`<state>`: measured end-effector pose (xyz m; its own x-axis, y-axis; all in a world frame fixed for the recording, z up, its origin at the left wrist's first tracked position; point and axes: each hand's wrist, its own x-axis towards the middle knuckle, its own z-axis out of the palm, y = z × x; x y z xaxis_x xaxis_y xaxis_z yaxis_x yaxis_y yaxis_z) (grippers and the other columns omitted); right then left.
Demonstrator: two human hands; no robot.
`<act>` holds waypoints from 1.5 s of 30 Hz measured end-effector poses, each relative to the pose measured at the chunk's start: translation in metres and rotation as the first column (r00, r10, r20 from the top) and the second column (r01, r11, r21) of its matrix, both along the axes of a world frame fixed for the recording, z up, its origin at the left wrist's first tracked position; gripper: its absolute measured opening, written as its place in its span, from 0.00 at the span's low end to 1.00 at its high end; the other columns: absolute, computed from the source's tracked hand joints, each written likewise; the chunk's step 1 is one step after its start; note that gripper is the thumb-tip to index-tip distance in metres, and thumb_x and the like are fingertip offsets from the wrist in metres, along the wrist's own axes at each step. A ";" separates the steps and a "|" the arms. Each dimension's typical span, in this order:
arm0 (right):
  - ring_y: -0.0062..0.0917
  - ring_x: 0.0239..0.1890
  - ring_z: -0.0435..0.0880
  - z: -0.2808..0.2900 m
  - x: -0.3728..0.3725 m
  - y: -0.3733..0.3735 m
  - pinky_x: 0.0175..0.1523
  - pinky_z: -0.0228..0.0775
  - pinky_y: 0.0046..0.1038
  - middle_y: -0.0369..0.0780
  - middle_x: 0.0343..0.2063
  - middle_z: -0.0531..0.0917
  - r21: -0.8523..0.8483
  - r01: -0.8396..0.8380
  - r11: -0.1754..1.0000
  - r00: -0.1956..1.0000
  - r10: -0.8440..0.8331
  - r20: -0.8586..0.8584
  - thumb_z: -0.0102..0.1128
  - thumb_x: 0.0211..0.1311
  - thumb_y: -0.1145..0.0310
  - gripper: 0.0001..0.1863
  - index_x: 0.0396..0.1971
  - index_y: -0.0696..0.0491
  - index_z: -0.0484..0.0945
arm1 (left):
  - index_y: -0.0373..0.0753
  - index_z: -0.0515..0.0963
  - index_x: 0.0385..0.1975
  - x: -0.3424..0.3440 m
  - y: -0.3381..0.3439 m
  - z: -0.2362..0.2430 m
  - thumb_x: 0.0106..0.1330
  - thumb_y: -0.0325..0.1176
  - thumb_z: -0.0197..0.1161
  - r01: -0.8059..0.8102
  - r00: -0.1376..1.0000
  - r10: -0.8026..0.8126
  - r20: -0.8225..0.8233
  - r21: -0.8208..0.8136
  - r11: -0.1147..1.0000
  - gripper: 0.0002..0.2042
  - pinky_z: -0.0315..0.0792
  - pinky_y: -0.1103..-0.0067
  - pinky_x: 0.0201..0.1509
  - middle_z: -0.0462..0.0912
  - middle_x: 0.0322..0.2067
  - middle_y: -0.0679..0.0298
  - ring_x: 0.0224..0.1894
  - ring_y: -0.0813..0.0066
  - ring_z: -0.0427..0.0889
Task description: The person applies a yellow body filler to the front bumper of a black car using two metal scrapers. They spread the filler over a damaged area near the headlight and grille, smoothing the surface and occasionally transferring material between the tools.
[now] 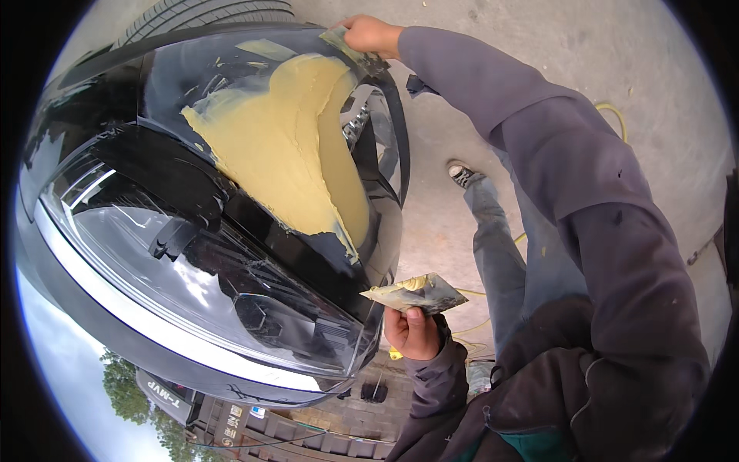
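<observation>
Visibly, the left hand (414,334) is pinching a flat plate (437,297) between thumb and fingers, and the plate is carrying a dab of yellow paste (409,285). The right hand (373,37) is gripping a thin, smeared spreader (345,45), its fingers bending together; I cannot tell how tightly. The spreader is reaching over the far edge of a dark panel (165,85), just beside a broad yellow coat (285,138) that is covering much of that panel. Beyond, the panel is forming part of a black car (81,104), with a tyre (208,14) showing at the top and glass (146,239) lying below. Farther out, a shoe (460,174) is standing on the concrete floor (427,223).
</observation>
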<state>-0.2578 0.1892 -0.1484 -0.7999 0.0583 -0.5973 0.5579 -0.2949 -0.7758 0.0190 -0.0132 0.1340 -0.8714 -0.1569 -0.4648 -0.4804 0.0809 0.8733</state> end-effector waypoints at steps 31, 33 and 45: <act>0.21 0.35 0.79 0.225 0.075 -0.054 0.40 0.71 0.25 0.38 0.35 0.81 0.465 -0.021 0.885 0.928 0.190 -0.321 0.49 0.55 0.77 0.19 0.48 0.54 0.75 | 0.23 0.66 0.49 0.046 -0.068 0.036 0.64 0.37 0.57 0.020 0.993 0.017 -0.118 0.300 0.954 0.22 0.64 0.79 0.52 0.75 0.43 0.56 0.44 0.72 0.73; 0.26 0.39 0.80 0.238 0.091 -0.054 0.43 0.72 0.27 0.44 0.39 0.81 0.545 -0.039 0.838 0.928 0.233 -0.292 0.42 0.50 0.82 0.24 0.49 0.55 0.75 | 0.23 0.66 0.49 0.045 -0.072 0.042 0.64 0.36 0.56 0.048 0.987 -0.001 -0.162 0.286 0.957 0.22 0.64 0.79 0.52 0.75 0.43 0.56 0.44 0.72 0.73; 0.26 0.54 0.73 0.389 0.264 -0.064 0.59 0.63 0.28 0.42 0.52 0.74 -0.120 -0.317 0.941 0.777 0.185 -0.602 0.44 0.59 0.81 0.22 0.55 0.58 0.67 | 0.24 0.64 0.53 0.020 -0.081 0.048 0.65 0.30 0.55 0.230 0.961 -0.110 -0.253 0.511 0.829 0.21 0.63 0.80 0.55 0.74 0.47 0.56 0.47 0.74 0.73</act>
<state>0.0064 0.1254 0.2404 -0.9648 -0.2629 0.0028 0.1049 -0.3945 -0.9129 0.0392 -0.0945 0.1815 -0.9449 0.2213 -0.2414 -0.3091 -0.3594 0.8805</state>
